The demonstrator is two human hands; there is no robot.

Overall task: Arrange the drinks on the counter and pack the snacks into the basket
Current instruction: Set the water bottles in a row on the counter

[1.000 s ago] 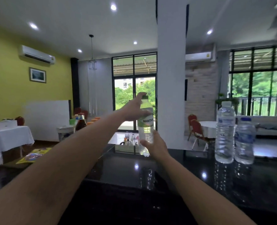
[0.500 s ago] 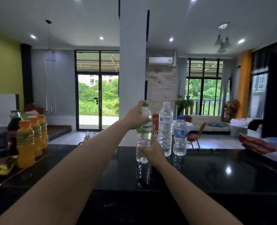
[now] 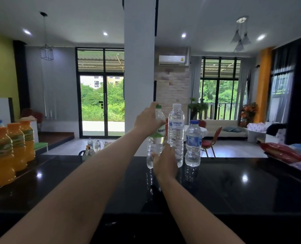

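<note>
Green-capped water bottle [image 3: 155,147] | left grip [image 3: 146,120] curled round neck | right grip [image 3: 164,161] curled round base | just beside Singha bottle [image 3: 176,136]

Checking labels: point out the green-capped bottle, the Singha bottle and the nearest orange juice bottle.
green-capped bottle [image 3: 153,150]: head view, lower body
Singha bottle [image 3: 176,136]: head view, ribbed middle
nearest orange juice bottle [image 3: 2,168]: head view, lower body

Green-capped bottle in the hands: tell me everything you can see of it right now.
The green-capped bottle is clear ribbed plastic, seemingly full of water, with a green-and-white label starting NAMT, partly hidden. It stands upright, cap on. The left hand holds its neck and shoulder; the right hand holds its lower body. It sits close beside the Singha bottle, base at the black counter; whether it rests there cannot be told.
</note>
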